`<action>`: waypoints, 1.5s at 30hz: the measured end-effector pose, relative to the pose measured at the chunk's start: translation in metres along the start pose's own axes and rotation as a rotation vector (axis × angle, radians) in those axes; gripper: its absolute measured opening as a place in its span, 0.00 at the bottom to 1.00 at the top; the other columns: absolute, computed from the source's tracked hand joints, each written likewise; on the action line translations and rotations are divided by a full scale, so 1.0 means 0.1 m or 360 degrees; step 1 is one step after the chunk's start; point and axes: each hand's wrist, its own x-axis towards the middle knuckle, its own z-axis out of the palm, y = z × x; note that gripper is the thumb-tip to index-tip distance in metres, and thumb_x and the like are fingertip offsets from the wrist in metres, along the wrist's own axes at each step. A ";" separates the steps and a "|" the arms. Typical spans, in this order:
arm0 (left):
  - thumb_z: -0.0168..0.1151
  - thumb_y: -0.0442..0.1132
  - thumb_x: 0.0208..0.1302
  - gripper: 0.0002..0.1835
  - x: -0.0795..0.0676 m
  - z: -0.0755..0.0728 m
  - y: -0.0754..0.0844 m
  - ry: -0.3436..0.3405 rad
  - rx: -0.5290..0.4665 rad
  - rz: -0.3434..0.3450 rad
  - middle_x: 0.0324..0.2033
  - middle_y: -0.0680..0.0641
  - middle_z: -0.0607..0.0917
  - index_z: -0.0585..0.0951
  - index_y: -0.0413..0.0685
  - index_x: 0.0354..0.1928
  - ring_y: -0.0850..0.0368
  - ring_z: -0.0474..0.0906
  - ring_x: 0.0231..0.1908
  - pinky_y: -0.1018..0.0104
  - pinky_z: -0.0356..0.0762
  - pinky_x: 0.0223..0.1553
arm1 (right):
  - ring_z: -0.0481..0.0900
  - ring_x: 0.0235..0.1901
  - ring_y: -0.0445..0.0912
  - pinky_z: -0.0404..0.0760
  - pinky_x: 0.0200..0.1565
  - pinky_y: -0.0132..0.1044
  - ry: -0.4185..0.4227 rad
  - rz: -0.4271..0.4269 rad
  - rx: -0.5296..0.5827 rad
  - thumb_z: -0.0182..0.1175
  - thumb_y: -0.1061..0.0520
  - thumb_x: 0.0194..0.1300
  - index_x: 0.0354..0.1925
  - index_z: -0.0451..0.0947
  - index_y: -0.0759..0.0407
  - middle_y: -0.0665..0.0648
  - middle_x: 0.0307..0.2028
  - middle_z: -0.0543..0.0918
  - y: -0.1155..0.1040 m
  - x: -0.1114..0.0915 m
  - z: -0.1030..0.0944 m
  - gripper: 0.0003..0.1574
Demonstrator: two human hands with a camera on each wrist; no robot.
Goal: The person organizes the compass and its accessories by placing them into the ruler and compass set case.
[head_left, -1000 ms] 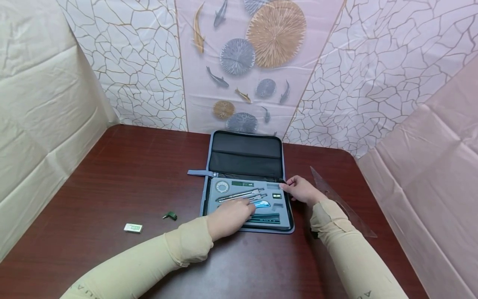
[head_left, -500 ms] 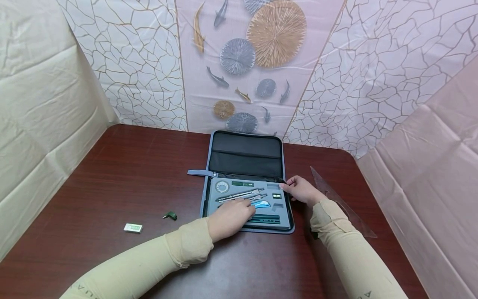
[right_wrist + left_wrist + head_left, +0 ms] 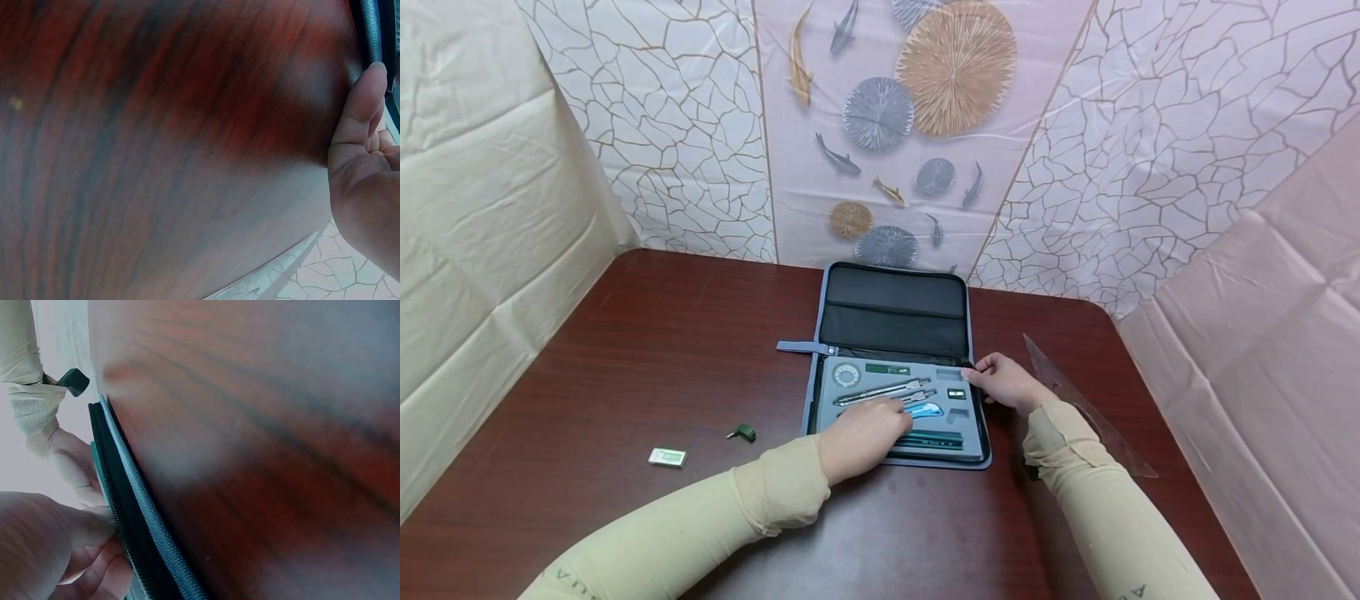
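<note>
A blue zippered case lies unfolded on the table, with a grey foam tray of drawing tools in its lower half. My left hand is over the tray's left front, at the left ends of dark green pencils and a blue utility knife. Its fingertips are hidden in the head view; in the left wrist view the thumb and bent fingers are at the case's zipper edge, and I cannot tell what they hold. My right hand pinches the case's right edge near the hinge, thumb on the tray side.
Metal compasses, a round dial, a lead box and a sharpener sit in tray slots. Left on the table are an eraser and a small green piece. A clear set square lies beyond the right forearm.
The dark green pencils have shifted slightly in the tray beside my left hand. Both hands stay almost where they were.
</note>
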 end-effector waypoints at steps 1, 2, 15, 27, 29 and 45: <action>0.56 0.29 0.64 0.11 0.00 0.00 0.00 0.0003 0.0010 0.0001 0.31 0.54 0.79 0.84 0.53 0.36 0.60 0.77 0.34 0.64 0.76 0.37 | 0.76 0.36 0.51 0.77 0.39 0.42 0.0001 -0.0001 0.0000 0.57 0.43 0.69 0.48 0.66 0.64 0.61 0.39 0.74 0.00 0.00 0.00 0.27; 0.56 0.29 0.64 0.11 0.01 0.00 0.00 0.0008 0.0021 0.0002 0.31 0.54 0.79 0.84 0.53 0.36 0.59 0.77 0.34 0.64 0.76 0.37 | 0.76 0.35 0.51 0.77 0.39 0.42 0.0000 -0.0003 -0.0003 0.57 0.43 0.69 0.48 0.66 0.64 0.61 0.39 0.74 0.00 0.00 0.00 0.27; 0.58 0.28 0.63 0.13 -0.01 -0.06 0.02 0.0019 0.0166 0.0069 0.29 0.55 0.80 0.87 0.56 0.34 0.59 0.77 0.32 0.66 0.76 0.31 | 0.76 0.35 0.52 0.76 0.39 0.42 -0.0016 -0.0016 0.0013 0.57 0.43 0.70 0.49 0.65 0.64 0.61 0.39 0.74 -0.02 -0.01 -0.01 0.26; 0.59 0.28 0.63 0.14 -0.03 -0.11 0.05 -0.0017 0.0218 0.0073 0.29 0.56 0.82 0.87 0.57 0.32 0.61 0.79 0.32 0.67 0.77 0.29 | 0.76 0.35 0.52 0.76 0.40 0.42 -0.0004 -0.0010 0.0001 0.58 0.43 0.69 0.48 0.66 0.63 0.61 0.39 0.75 0.00 0.01 -0.01 0.26; 0.59 0.28 0.63 0.14 -0.02 -0.12 0.05 -0.0035 0.0207 0.0075 0.29 0.56 0.82 0.87 0.57 0.33 0.61 0.79 0.32 0.67 0.77 0.30 | 0.76 0.35 0.52 0.76 0.40 0.42 -0.0003 -0.0012 0.0000 0.58 0.43 0.69 0.49 0.66 0.64 0.61 0.39 0.75 0.00 0.01 -0.01 0.27; 0.60 0.40 0.65 0.10 -0.40 -0.34 -0.26 -0.0170 -0.0168 0.0128 0.37 0.54 0.80 0.82 0.50 0.47 0.61 0.77 0.38 0.64 0.77 0.41 | 0.75 0.36 0.52 0.77 0.39 0.41 -0.0004 -0.0013 0.0016 0.57 0.43 0.69 0.49 0.66 0.64 0.61 0.39 0.74 0.03 0.00 0.00 0.26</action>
